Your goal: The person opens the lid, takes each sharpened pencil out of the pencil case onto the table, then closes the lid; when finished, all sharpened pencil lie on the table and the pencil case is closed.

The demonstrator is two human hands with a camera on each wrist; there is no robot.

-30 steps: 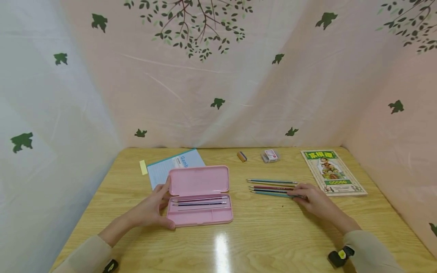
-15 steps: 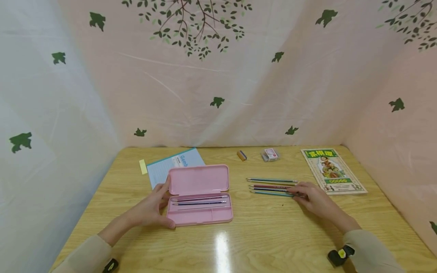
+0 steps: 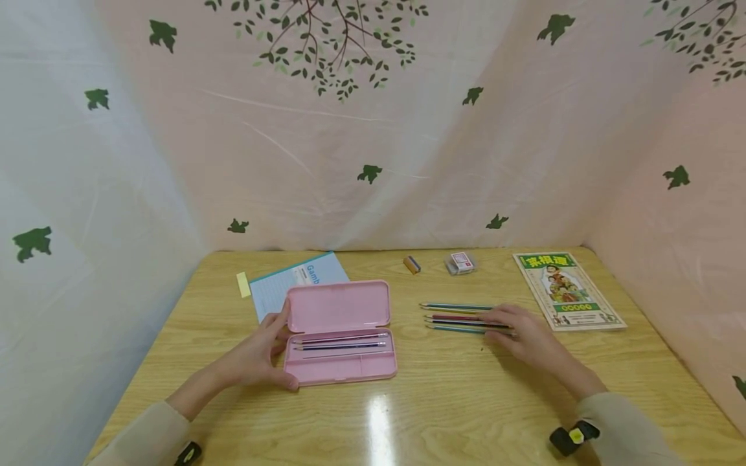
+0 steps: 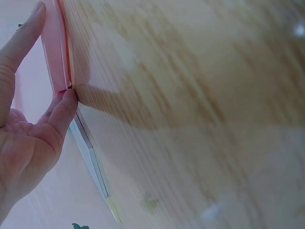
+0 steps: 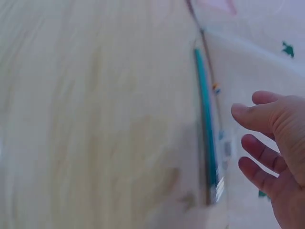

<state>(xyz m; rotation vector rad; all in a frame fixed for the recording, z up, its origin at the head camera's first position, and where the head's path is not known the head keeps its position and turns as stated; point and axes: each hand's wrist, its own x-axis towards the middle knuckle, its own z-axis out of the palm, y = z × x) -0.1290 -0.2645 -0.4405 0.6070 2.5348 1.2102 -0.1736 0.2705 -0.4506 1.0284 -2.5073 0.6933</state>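
pink pencil case: (image 3: 323,371) left of centre in head frame, lid back, tray toward the viewer
pencils in case: (image 3: 340,347) two seen, lying lengthwise in the tray's rear compartment; two front compartments hold nothing visible
loose pencils: right of centre, points toward the case; green-blue pencil (image 3: 454,306) and a yellowish one at the back, then red pencil (image 3: 451,318), dark pencil (image 3: 454,323), turquoise pencil (image 3: 454,329) nearest the viewer
left hand: (image 3: 253,359) lower left of centre; thumb at the case's near left corner, fingers at its far left side, so it grips the case across its left end
right hand: (image 3: 524,336) right of centre, over the blunt ends of the loose pencils; right wrist view has thumb and fingers loosely bent and apart, nothing seen pinched; fingertip contact can't be told
step in hand: judged as picking up pencils from the row, left hand steadying the case
next move calls for: probably thumb and fingers closing on the wanted pencil or pencils, lifting without rolling the neighbours, case kept still
around: Gambol notebook (image 3: 271,294) upper left, partly behind the lid; labelled clear box (image 3: 460,264) upper right of centre; illustrated booklet (image 3: 568,291) far right
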